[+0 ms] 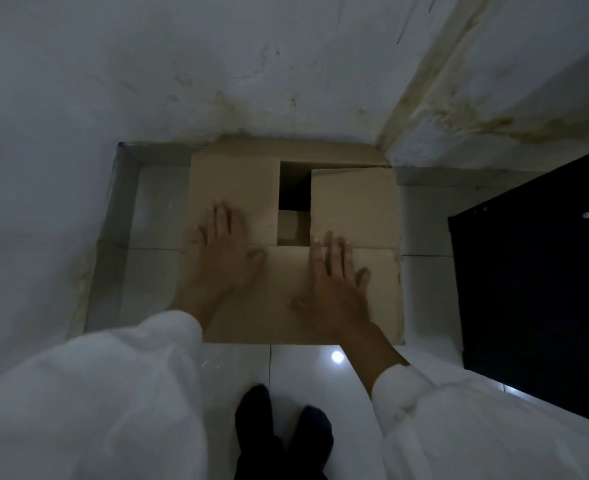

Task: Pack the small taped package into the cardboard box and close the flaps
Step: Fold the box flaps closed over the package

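A brown cardboard box (pixel 355 206) stands on the white tiled floor against the wall corner. Its left, right and near flaps lie folded down; the far flap stands up against the wall. A dark rectangular gap stays between the flaps, and a small tan package (pixel 293 227) shows through it inside the box. My left hand (pixel 222 251) lies flat, fingers spread, on the left flap where it meets the near flap. My right hand (pixel 334 282) presses flat on the near flap, fingertips reaching the right flap's edge. Neither hand grips anything.
A black cabinet (pixel 535 289) stands close to the right of the box. Stained white walls (pixel 217 64) close off the back and left. White sleeves and my dark-socked feet (pixel 282 431) fill the near floor.
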